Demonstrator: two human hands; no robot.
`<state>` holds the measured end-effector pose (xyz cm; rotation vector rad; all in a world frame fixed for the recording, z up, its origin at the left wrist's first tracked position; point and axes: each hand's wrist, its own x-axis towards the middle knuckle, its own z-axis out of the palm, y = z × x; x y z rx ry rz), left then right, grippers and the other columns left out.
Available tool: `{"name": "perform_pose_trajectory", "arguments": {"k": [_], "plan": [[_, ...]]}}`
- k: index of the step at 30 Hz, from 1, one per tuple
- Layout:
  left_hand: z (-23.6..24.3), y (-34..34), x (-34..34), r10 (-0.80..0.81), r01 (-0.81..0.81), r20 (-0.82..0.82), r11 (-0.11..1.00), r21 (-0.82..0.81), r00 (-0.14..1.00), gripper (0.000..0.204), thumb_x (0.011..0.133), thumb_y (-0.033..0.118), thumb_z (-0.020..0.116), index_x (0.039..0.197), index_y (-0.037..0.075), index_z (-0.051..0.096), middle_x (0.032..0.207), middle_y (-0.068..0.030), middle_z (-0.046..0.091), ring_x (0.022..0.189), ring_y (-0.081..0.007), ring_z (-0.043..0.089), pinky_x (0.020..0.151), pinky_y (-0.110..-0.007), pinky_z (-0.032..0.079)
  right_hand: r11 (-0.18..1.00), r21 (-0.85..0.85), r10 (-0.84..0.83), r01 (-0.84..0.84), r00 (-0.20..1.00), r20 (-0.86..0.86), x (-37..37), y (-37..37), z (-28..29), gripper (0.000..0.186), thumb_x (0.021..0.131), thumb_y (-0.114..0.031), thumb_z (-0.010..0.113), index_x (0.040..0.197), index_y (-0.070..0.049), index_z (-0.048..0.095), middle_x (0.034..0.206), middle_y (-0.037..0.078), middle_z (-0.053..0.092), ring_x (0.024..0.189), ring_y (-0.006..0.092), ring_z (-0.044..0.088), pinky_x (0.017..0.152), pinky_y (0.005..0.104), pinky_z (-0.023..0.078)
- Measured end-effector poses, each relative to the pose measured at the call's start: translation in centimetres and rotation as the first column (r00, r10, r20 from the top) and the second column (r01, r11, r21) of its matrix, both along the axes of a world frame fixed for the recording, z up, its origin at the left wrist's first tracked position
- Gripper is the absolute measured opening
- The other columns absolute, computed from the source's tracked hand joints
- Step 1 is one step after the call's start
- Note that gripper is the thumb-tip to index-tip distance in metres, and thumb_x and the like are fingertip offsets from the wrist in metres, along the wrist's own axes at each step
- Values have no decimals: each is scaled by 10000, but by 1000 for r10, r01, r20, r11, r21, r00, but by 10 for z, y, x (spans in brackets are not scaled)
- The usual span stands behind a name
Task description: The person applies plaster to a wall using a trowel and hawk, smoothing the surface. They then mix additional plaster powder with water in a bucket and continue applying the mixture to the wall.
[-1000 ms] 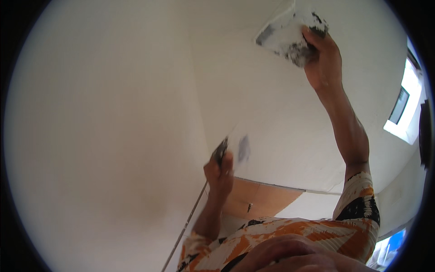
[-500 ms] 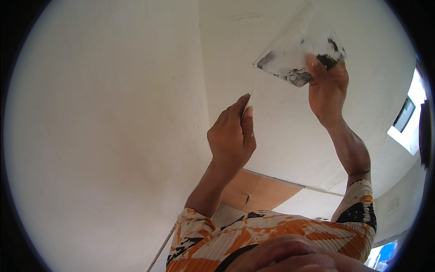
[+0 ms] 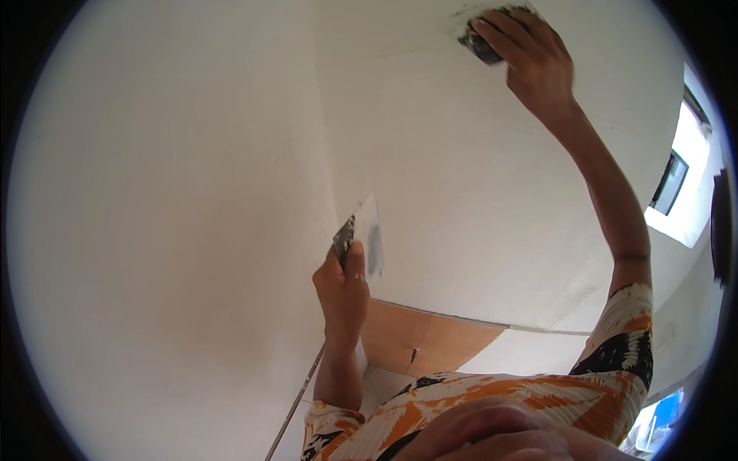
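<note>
My left hand [image 3: 344, 296] grips the dark, putty-spotted handle of a thin metal blade tool [image 3: 370, 242], held upright at mid-picture near the corner line of the pale surfaces. My right hand [image 3: 538, 65] is raised high at the top right, fingers closed over a putty-smeared trowel [image 3: 480, 48] that lies close to the pale plastered surface [image 3: 438, 146] overhead; whether it touches is hard to tell. My orange, white and black patterned top [image 3: 576, 403] fills the lower edge.
A pale wall [image 3: 161, 192] fills the left side. An orange-brown panel [image 3: 438, 334] with a small dark fitting shows lower centre. A long thin pole [image 3: 296, 407] rises at lower left. A bright window opening [image 3: 684, 154] is at the right, with a dark edge beside it.
Since half a second ago, my hands have moved apart: the right has swept upward with its trowel turned flatter to the surface, and the left has dropped down and to the left.
</note>
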<state>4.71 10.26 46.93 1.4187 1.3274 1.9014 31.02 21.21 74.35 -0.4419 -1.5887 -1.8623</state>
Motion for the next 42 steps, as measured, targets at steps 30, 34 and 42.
{"name": "perform_pose_trajectory", "arguments": {"k": [30,34,42], "plan": [[-72,-6,20,-161,195,378,979,-55,912,193,1011,160,635,852,63,584,748,95,430,687,-32,352,595,-217,285,960,-74,-229,270,910,347,-94,80,21,132,829,-198,726,950,-251,720,959,-103,677,1061,165,615,947,472,443],[-83,-10,10,-90,128,377,989,-77,922,190,1009,152,635,851,61,584,747,94,429,692,-35,354,598,-220,283,959,-78,-263,271,960,101,-1,61,28,374,783,-114,731,1120,-277,713,1215,-92,653,1171,176,559,967,489,421],[-119,-25,-20,41,26,388,986,-166,921,254,1007,161,617,783,71,540,719,80,425,677,-47,368,582,-244,287,856,-404,-451,322,848,-280,34,-19,-32,414,793,56,635,1070,-229,751,1202,-60,689,1174,221,576,1003,501,408]]}}
